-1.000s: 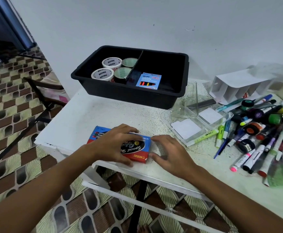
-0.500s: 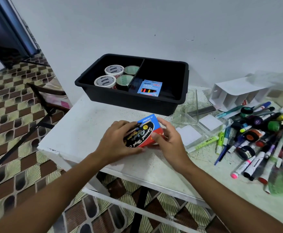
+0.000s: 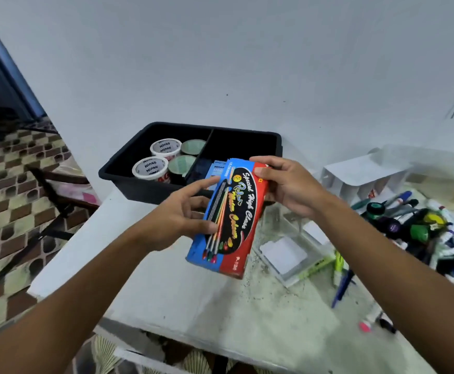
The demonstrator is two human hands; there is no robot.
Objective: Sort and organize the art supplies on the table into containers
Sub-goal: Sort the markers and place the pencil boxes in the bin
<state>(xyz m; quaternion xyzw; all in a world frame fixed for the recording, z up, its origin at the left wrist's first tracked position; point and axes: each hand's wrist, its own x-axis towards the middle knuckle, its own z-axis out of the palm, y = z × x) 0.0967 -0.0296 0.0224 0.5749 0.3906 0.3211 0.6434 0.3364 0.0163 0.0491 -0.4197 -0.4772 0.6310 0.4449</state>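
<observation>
A blue and red colour box is held in the air above the white table, tilted with its long side running away from me. My left hand grips its left edge and my right hand grips its far right end. Just behind it stands a black divided bin. The bin's left compartment holds several tape rolls; a small blue box lies in the right compartment, mostly hidden by the held box.
A clear plastic tray with white pads sits right of the box. A heap of markers and pens covers the table's right side. A white divided organizer stands behind them. A chair stands at the left.
The box was lying flat near the table's front edge under both hands. Both hands have lifted it and carried it up and back toward the black bin, turning it lengthwise.
</observation>
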